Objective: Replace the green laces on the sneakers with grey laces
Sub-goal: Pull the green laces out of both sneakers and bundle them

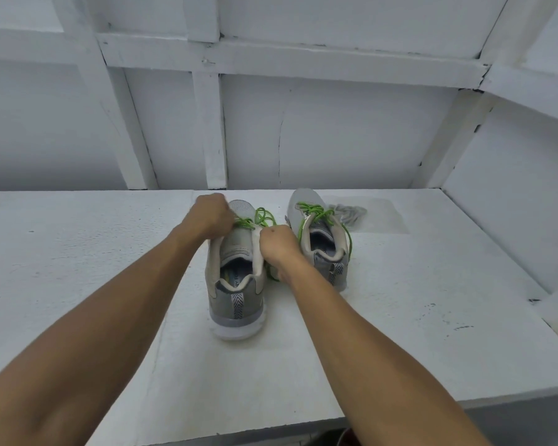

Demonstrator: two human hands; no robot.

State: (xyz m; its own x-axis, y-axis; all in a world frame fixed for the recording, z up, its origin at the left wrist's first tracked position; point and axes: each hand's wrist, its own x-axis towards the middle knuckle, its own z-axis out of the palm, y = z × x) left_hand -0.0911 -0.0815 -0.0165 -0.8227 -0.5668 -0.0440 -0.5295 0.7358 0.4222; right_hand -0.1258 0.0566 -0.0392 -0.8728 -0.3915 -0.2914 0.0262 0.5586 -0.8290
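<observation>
Two grey sneakers stand heel toward me on the white table (78, 252). The left sneaker (236, 284) has a green lace (263, 217) loosened over its tongue. My left hand (210, 217) is curled over the front of that shoe and grips the green lace at the eyelets. My right hand (277, 246) is curled at the shoe's right collar; what it pinches is hidden by the fist. The right sneaker (322, 249) is laced in green (316, 212), untouched. A bundle of grey laces (348, 214) lies just right of its toe.
A white panelled wall with wooden battens rises behind the table. A side wall closes in at the right. The table's front edge runs across the bottom, with something dark red (345, 437) below it.
</observation>
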